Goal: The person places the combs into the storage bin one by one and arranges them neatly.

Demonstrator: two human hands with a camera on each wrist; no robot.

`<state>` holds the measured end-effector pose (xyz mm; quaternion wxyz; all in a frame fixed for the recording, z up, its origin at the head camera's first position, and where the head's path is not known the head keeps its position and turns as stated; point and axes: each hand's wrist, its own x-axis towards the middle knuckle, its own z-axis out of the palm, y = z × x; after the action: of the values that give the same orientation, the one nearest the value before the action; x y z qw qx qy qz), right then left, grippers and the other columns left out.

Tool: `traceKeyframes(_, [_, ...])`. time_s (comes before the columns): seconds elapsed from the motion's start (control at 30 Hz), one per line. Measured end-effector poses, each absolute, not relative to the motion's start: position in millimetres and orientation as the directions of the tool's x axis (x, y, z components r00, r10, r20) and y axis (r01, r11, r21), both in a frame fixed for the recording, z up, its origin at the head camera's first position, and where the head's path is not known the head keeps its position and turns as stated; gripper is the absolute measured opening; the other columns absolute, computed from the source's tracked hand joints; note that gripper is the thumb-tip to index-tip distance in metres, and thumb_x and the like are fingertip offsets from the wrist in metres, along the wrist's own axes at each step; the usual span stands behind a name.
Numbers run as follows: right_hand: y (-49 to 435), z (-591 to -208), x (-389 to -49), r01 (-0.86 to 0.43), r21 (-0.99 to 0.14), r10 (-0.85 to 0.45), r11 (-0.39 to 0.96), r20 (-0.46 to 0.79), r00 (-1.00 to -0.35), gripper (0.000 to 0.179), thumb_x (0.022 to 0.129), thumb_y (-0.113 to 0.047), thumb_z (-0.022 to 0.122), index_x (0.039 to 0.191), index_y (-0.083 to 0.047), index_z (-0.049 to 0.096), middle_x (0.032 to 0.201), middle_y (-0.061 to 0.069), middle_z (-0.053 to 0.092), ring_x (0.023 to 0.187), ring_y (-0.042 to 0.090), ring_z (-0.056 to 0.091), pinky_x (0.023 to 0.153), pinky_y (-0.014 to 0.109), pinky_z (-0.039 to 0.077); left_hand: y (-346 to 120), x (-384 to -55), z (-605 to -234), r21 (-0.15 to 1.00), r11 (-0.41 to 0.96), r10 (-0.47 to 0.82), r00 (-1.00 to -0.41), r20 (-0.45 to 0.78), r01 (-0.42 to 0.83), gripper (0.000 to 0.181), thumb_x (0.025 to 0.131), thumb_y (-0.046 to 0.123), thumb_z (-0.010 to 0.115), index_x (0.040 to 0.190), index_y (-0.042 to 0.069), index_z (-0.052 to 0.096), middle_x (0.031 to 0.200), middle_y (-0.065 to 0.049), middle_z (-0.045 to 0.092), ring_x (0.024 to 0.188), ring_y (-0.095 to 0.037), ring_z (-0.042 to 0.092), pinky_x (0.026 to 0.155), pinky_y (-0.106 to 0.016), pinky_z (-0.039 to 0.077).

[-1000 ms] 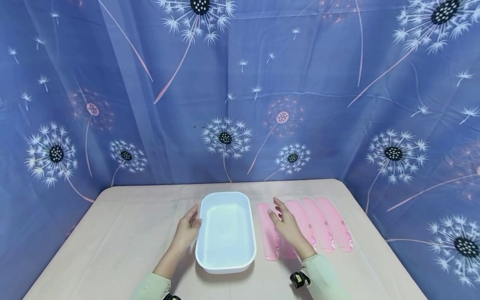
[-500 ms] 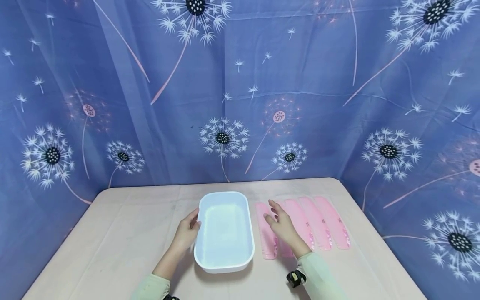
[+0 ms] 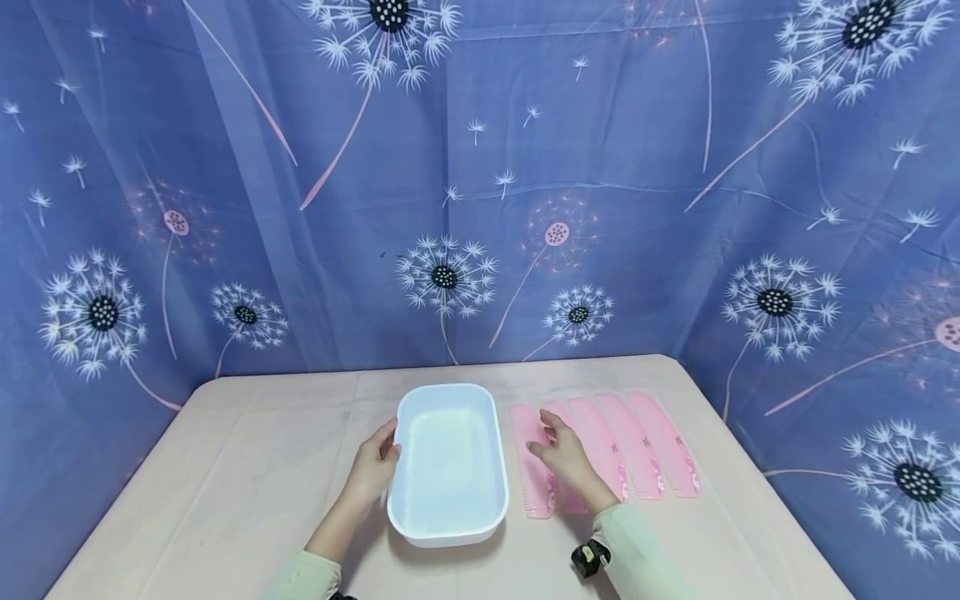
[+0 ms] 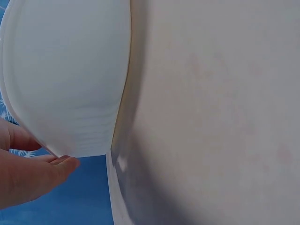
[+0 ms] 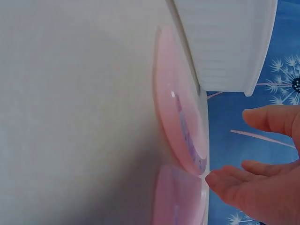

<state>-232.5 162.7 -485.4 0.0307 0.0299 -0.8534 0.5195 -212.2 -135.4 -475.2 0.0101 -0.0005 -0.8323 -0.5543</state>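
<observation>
A white plastic tub [image 3: 450, 471] stands on the pale table cover. My left hand [image 3: 372, 465] is at its left side, with thumb and fingers pinching the rim, as the left wrist view shows the tub wall [image 4: 65, 79] beside the fingertips [image 4: 68, 164]. To the tub's right, several pink combs lie side by side, and the leftmost comb [image 3: 531, 475] is closest to the tub. Over the two leftmost combs hovers my right hand [image 3: 566, 457], thumb and fingers apart and holding nothing. In the right wrist view it is near the end of a comb [image 5: 176, 108].
Two more combs, a middle comb [image 3: 633, 442] and the rightmost comb [image 3: 666, 446], lie farther right. Blue dandelion-print cloth [image 3: 345, 275] hangs behind and at both sides of the table [image 3: 270, 450].
The left hand's thumb and fingers have closed on the tub's rim. My right hand has shifted slightly left over the combs. The head view has turned a little to the right.
</observation>
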Motion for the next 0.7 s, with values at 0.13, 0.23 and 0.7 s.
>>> traceKeyframes(0.13, [162.7, -486.1, -231.3, -0.053, -0.884, -0.009, 0.464, 0.056, -0.998, 0.066, 0.080, 0.002, 0.067, 0.137, 0.015, 0.037, 0.137, 0.036, 0.042, 0.123, 0.052, 0.044, 0.103, 0.055, 0.043, -135.0, -211.5, -475.6, 0.923, 0.385, -0.014, -0.999, 0.029, 0.021, 0.049, 0.095, -0.006, 0.043, 0.143, -0.010, 0.033, 0.145, -0.030, 0.036, 0.134, -0.044, 0.035, 0.111, -0.047, 0.034])
traceKeyframes(0.23, [162.5, -486.4, -231.4, -0.039, -0.883, 0.001, 0.469, 0.045, -0.999, 0.066, 0.079, 0.003, 0.068, 0.137, 0.015, 0.038, 0.135, 0.037, 0.043, 0.122, 0.051, 0.045, 0.103, 0.055, 0.042, -134.8, -211.5, -475.1, 0.922, 0.387, -0.018, -0.999, 0.029, 0.020, 0.048, 0.095, -0.006, 0.042, 0.143, -0.011, 0.034, 0.145, -0.030, 0.036, 0.134, -0.044, 0.035, 0.111, -0.048, 0.034])
traceKeyframes(0.7, [157.8, -493.4, -235.5, 0.022, -0.830, 0.032, 0.557, -0.005, -0.999, 0.076, 0.070, 0.007, 0.073, 0.137, 0.014, 0.039, 0.134, 0.034, 0.047, 0.123, 0.048, 0.046, 0.104, 0.052, 0.043, -134.9, -210.9, -475.9, 0.927, 0.375, -0.017, -0.999, 0.040, 0.031, 0.048, 0.095, -0.006, 0.042, 0.142, -0.011, 0.034, 0.145, -0.030, 0.037, 0.133, -0.044, 0.036, 0.111, -0.049, 0.034])
